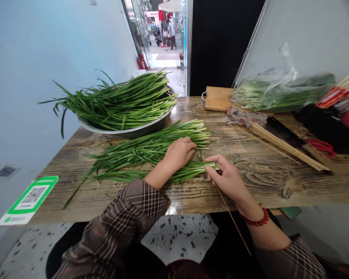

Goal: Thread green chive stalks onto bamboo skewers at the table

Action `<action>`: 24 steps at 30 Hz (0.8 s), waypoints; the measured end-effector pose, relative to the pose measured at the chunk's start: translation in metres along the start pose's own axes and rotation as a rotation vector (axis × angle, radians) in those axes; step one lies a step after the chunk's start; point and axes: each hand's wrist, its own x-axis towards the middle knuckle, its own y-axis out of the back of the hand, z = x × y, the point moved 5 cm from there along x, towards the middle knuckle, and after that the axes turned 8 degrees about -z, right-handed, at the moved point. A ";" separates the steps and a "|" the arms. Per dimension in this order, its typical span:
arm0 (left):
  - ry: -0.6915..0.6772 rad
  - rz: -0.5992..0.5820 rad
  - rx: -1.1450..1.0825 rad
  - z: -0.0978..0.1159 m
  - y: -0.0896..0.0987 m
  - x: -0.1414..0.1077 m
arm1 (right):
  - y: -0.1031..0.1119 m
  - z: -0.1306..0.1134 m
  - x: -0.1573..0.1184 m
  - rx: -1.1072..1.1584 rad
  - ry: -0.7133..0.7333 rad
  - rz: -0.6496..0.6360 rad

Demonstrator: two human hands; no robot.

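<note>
My left hand (180,151) reaches over a pile of garlic chives (145,145) on the wooden table, its fingers bent down and closed on some stalks near their pale ends. My right hand (225,176) grips the pale cut ends of a smaller bunch of garlic chives (189,170) lying nearest me. A thin bamboo skewer (232,219) is also in that hand; it passes behind the fingers and slants past the table's front edge. The skewer's upper tip shows just above the bunch, between my two hands.
A metal basin (128,133) heaped with chives stands at the back left. To the right lie bamboo skewers (287,147), a knife (285,130), red-handled scissors (321,147), a cutting board (218,99) and bagged greens (282,91). A QR-code card (31,197) sits at the left edge.
</note>
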 end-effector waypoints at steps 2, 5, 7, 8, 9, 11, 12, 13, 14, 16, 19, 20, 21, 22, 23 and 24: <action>0.003 -0.049 0.129 0.005 -0.002 0.004 | 0.000 0.001 0.001 -0.018 0.015 -0.003; 0.000 -0.092 0.240 0.010 -0.003 0.007 | 0.001 0.002 0.001 -0.047 0.033 -0.003; -0.003 -0.083 0.260 0.011 -0.003 0.007 | 0.001 0.003 0.002 -0.072 0.035 0.007; -0.012 -0.074 0.265 0.011 -0.002 0.006 | 0.001 0.004 0.002 -0.080 0.036 0.012; -0.027 -0.067 0.268 0.011 -0.002 0.005 | 0.002 0.004 0.002 -0.083 0.036 0.016; -0.068 -0.067 0.274 0.013 -0.003 0.004 | 0.001 0.004 0.002 -0.080 0.039 0.016; -0.085 -0.074 0.275 0.014 -0.004 0.003 | 0.001 0.004 0.002 -0.077 0.039 0.014; -0.094 -0.081 0.275 0.015 -0.004 0.003 | 0.001 0.004 0.002 -0.075 0.039 0.012; -0.097 -0.087 0.271 0.015 -0.005 0.002 | 0.001 0.004 0.002 -0.073 0.038 0.011; -0.087 -0.088 0.252 0.014 -0.006 0.001 | 0.001 0.004 0.002 -0.071 0.037 0.010; -0.052 -0.043 0.168 0.010 -0.003 0.000 | 0.002 0.004 0.003 -0.069 0.027 0.016; -0.038 -0.016 0.115 0.007 -0.001 -0.001 | 0.003 0.004 0.003 -0.065 0.019 0.018; -0.026 0.015 0.049 0.005 0.001 -0.002 | 0.003 0.003 0.003 -0.058 0.008 0.021; -0.020 0.045 -0.028 0.003 0.003 -0.003 | 0.004 0.003 0.003 -0.050 -0.002 0.023; -0.018 0.068 -0.113 0.001 0.005 -0.004 | 0.004 0.003 0.003 -0.043 -0.011 0.025; -0.018 0.084 -0.198 0.001 0.006 -0.005 | 0.004 0.002 0.003 -0.035 -0.018 0.028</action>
